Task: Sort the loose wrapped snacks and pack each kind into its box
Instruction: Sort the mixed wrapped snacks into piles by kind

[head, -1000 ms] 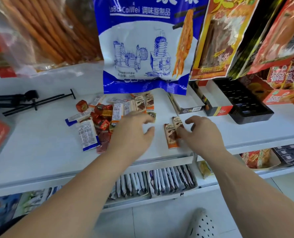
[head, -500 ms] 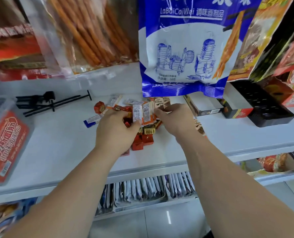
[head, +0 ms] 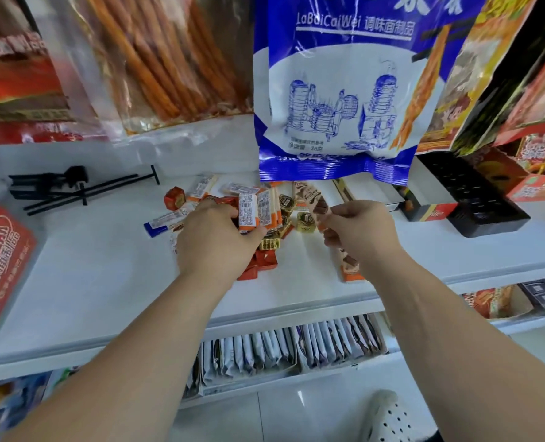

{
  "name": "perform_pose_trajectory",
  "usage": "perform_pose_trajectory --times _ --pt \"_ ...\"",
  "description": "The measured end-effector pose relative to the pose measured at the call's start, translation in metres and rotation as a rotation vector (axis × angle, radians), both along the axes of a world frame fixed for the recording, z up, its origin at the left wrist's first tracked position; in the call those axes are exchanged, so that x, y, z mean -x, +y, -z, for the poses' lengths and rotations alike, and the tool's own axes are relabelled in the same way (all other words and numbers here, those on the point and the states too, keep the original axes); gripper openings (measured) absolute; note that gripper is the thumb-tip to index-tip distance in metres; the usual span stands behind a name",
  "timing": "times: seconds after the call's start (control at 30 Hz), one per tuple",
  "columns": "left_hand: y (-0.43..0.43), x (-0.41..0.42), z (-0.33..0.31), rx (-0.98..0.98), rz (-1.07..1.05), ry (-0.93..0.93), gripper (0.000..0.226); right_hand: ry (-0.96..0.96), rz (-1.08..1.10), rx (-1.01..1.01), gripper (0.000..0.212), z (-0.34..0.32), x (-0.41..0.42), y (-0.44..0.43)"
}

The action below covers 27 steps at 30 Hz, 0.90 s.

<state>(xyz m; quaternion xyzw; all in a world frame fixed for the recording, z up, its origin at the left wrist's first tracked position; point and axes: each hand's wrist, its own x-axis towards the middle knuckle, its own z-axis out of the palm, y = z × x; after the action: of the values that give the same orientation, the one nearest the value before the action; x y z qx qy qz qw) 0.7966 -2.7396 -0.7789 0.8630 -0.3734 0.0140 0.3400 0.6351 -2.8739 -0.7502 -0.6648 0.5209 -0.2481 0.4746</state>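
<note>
A heap of loose wrapped snacks (head: 274, 247) lies on the white shelf (head: 105, 282): red squares, gold-foil pieces and long white-and-orange bars. My left hand (head: 213, 240) grips a small stack of the white-and-orange bars (head: 258, 210) upright over the heap. My right hand (head: 357, 231) pinches one brown chocolate wafer bar (head: 317, 204) by its lower end, just right of the heap. Two more wafer bars (head: 349, 267) lie partly under my right wrist. An open white box (head: 370, 193) sits behind, half hidden by a hanging blue bag.
A black plastic tray (head: 484, 202) and a red-and-black box (head: 430, 212) stand at the right. Black rods (head: 73, 189) lie at the back left, a red packet (head: 0, 266) at the left edge. Hanging snack bags, the blue bag (head: 344, 90) among them, hide the shelf's back.
My left hand has gathered white-and-orange bars from the heap and holds them upright. My right hand has moved right from the heap, lifting one wafer bar.
</note>
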Motion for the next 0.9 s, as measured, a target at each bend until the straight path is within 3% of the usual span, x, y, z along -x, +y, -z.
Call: perform_pose_trajectory --times 0.17,0.27,0.43,0.6,0.7,0.8,0.9 --pt "-0.004 0.003 0.0 -0.053 -0.01 -0.054 0.041 -0.034 0.087 -0.068 0.004 0.006 0.048 -0.012" --pt "-0.004 0.006 -0.009 -0.024 -0.021 -0.029 0.026 -0.042 0.125 -0.09 0.012 0.011 0.068 -0.019" --pt "-0.005 0.008 -0.026 0.068 -0.004 -0.145 0.024 0.3 0.048 0.227 0.014 0.024 0.075 -0.025" --pt "-0.004 0.028 -0.038 0.236 0.104 -0.228 0.019 0.468 -0.025 0.404 0.028 0.02 0.074 -0.026" --pt "-0.009 0.053 -0.031 0.31 0.179 -0.091 0.023 0.202 -0.03 0.332 0.028 0.006 0.063 -0.011" --pt "-0.014 0.079 -0.019 0.331 0.209 0.107 0.035 -0.193 -0.099 -0.171 0.035 -0.01 0.05 0.015" --pt "-0.018 0.1 -0.01 0.32 0.274 0.242 0.035 -0.329 -0.072 -0.371 0.034 -0.001 0.043 0.024"
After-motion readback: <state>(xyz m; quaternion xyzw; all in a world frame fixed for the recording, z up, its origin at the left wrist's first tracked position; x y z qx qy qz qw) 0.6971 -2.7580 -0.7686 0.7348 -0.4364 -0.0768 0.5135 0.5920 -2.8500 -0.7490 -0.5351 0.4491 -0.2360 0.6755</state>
